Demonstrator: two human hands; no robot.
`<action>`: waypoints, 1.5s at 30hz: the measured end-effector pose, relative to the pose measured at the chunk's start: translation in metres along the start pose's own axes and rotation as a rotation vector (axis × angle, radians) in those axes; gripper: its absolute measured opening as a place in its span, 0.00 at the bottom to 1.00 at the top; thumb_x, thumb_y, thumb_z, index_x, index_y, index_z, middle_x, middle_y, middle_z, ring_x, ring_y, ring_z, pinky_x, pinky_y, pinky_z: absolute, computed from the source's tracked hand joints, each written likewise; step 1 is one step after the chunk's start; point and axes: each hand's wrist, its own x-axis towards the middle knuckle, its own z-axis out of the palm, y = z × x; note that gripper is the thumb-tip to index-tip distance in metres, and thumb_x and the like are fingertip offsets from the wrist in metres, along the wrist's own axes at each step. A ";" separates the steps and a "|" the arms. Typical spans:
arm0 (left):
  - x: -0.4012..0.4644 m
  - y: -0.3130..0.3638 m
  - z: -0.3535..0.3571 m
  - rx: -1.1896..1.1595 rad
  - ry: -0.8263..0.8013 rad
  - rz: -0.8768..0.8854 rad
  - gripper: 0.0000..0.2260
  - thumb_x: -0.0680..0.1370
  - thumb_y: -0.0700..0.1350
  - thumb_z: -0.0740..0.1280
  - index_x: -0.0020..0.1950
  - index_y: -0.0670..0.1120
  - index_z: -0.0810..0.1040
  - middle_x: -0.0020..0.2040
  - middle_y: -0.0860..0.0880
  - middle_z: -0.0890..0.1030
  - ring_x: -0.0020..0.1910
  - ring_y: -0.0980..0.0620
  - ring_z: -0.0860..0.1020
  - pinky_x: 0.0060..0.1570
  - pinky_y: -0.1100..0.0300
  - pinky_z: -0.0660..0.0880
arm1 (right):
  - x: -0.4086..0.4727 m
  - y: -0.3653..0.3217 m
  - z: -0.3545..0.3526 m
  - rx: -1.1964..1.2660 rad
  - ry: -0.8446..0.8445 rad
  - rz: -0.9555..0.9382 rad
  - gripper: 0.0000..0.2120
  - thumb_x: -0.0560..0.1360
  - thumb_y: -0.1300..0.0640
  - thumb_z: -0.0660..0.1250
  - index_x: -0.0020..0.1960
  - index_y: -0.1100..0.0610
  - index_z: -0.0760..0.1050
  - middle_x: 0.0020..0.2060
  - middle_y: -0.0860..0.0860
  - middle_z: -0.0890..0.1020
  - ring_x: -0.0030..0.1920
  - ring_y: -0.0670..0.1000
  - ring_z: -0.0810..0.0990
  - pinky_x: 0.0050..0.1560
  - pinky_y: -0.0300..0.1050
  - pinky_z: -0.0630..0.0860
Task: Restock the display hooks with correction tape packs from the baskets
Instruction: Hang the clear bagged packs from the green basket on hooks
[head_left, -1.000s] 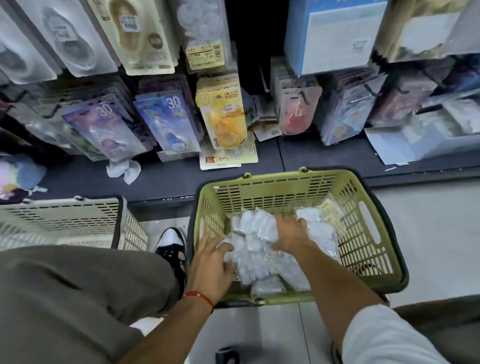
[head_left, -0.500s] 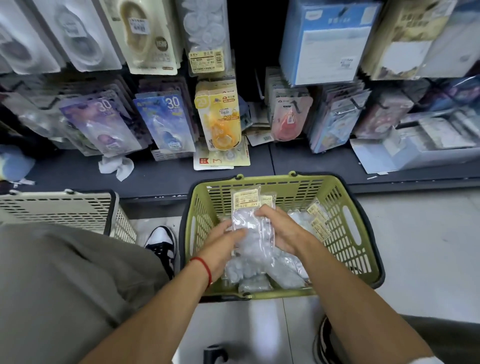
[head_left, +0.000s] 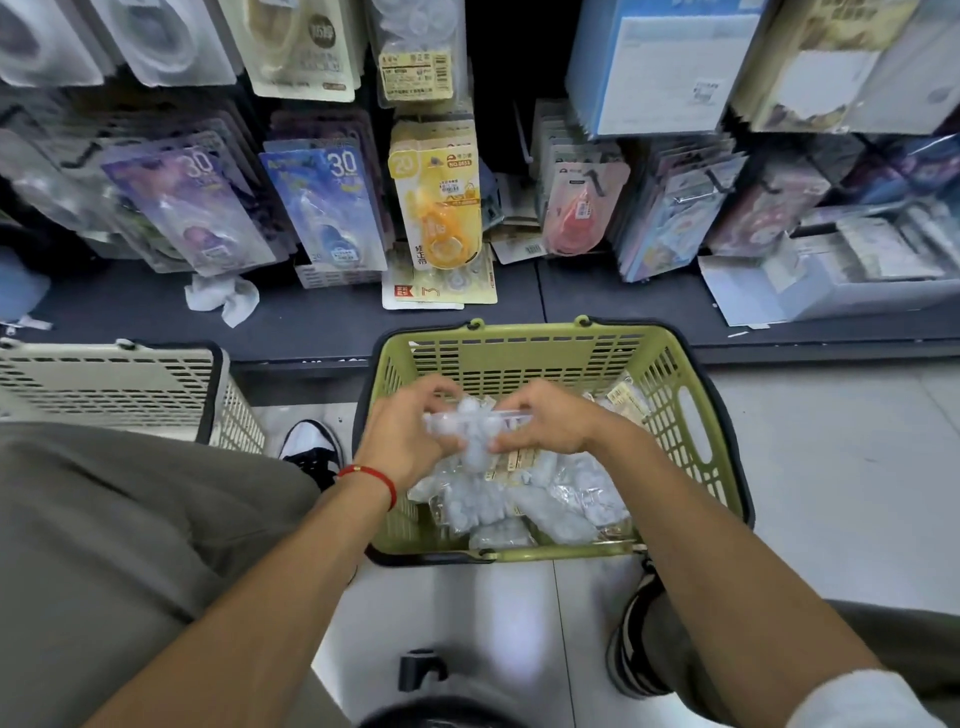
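Half a second ago the person held a clear pack upright over the green basket (head_left: 675, 415), its yellow label card facing up toward the shelves. Now the bundle of clear packs (head_left: 470, 431) lies turned flat and crosswise between the two hands, its long edge running left to right, and the label card no longer shows on top. The hands have also drawn closer together and sit a little higher against the basket's far wall.

The left hand (head_left: 400, 436), with a red cord at its wrist, grips the left end of the bundle, fingers curled over the top and thumb tucked beneath. The right hand (head_left: 550, 423) pinches the right end in the same way, fingers bent over the upper edge. The bundle spans the gap between both sets of fingertips, touching each, with a bulge of wrinkled plastic hanging down from the middle.

Below the hands, more loose packs (head_left: 519, 504) lie heaped on the basket floor, and a few with yellow label cards (head_left: 623, 397) lean against the right wall. A beige basket (head_left: 119, 384) stands to the left on the floor. Behind both, hanging packs fill the display hooks: purple (head_left: 192, 208), blue (head_left: 327, 208), yellow (head_left: 436, 197) and pink (head_left: 582, 208).
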 end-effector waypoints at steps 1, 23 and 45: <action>0.001 0.000 -0.002 0.021 0.088 0.027 0.27 0.70 0.43 0.82 0.66 0.57 0.78 0.59 0.54 0.81 0.61 0.50 0.78 0.52 0.70 0.71 | -0.003 0.005 0.001 0.113 0.019 0.028 0.07 0.72 0.50 0.81 0.46 0.51 0.88 0.41 0.47 0.88 0.43 0.48 0.84 0.52 0.52 0.81; -0.005 -0.021 0.018 -0.694 0.264 -0.467 0.19 0.74 0.37 0.79 0.61 0.47 0.78 0.57 0.46 0.85 0.56 0.43 0.84 0.60 0.41 0.81 | -0.021 0.069 0.033 -0.271 -0.069 0.473 0.09 0.79 0.58 0.68 0.55 0.61 0.81 0.53 0.58 0.80 0.52 0.55 0.80 0.53 0.48 0.77; 0.058 0.123 -0.123 -0.497 0.290 0.250 0.15 0.77 0.52 0.76 0.57 0.50 0.73 0.55 0.51 0.83 0.54 0.47 0.83 0.57 0.45 0.80 | -0.021 -0.146 -0.106 0.204 0.683 -0.196 0.10 0.82 0.45 0.66 0.44 0.47 0.72 0.32 0.34 0.80 0.35 0.37 0.79 0.41 0.45 0.73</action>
